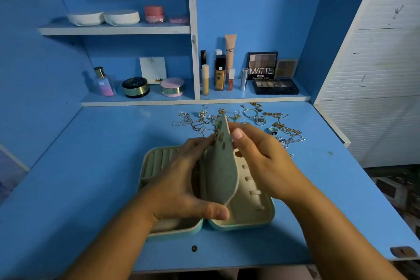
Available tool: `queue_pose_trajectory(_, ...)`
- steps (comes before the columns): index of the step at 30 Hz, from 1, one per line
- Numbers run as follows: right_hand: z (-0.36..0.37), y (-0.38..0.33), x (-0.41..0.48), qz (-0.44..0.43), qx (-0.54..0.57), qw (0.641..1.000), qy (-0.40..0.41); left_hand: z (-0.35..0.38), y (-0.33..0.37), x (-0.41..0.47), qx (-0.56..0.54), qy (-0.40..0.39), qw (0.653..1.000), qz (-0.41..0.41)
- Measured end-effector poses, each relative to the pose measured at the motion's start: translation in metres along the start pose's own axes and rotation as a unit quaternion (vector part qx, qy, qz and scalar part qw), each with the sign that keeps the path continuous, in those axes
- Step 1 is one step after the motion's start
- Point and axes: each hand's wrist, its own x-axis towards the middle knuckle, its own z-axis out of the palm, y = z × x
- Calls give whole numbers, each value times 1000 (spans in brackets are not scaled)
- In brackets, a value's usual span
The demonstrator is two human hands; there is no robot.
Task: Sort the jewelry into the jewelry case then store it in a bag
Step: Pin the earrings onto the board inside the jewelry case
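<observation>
Standing open on the blue worktop (91, 166), a pale beige, fabric-lined jewelry case with a turquoise outer shell (250, 225) lies with its two halves spread flat, just in front of the person. Its grey-beige padded middle flap (221, 166) is raised upright between both hands. The left grip (179, 179) is curled round the flap, the thumb pressed on its near lower edge and the fingers on its left face. The right grip (261, 154) pinches the flap near its top, with the thumb against its right face. A few small dark and gold pieces sit on the flap's left face, too small to identify. The hands and the flap cover the middle of the case and much of the left half, where only the ridged ring rolls at the far corner show; the right half shows a row of small strap tabs. Behind the case a loose scatter of gold and silver chains, rings and hoops (250, 118) lies on the worktop, its near middle hidden by the flap's tip. On the low shelf beyond stand a black eyeshadow palette marked MATTE (262, 66), a glass foundation bottle with a black cap (220, 73) and a pink-to-blue perfume bottle (103, 82).
</observation>
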Motion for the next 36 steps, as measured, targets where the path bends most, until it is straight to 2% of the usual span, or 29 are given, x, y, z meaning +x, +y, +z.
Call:
queue_pose_trajectory(4, -12, -4, -14, 39, -8, 999, -26, 2, 0, 2, 50, -14, 998, -37)
queue_pose_trajectory(7, -25, 2, -20, 52, -140, 989, -6, 5, 2, 1, 86, -20, 995, -45)
queue_pose_trajectory(9, -30, 8, -27, 53, -224, 973, -23, 8, 3, 1, 125, -19, 991, -35)
queue_pose_trajectory(15, -29, 31, -42, 61, -320, 944, -51, 13, 5, 1, 206, -25, 978, -27)
queue_pose_trajectory(26, -39, 42, -42, 47, -379, 921, -74, 14, 2, 3, 216, -28, 976, -24)
queue_pose_trajectory(31, -57, 56, -31, 38, -413, 910, 3, 14, 1, 3, 218, -24, 975, -30)
queue_pose_trajectory(36, -52, 69, -31, 32, -438, 899, 4, 14, 1, 3, 214, -23, 976, -30)
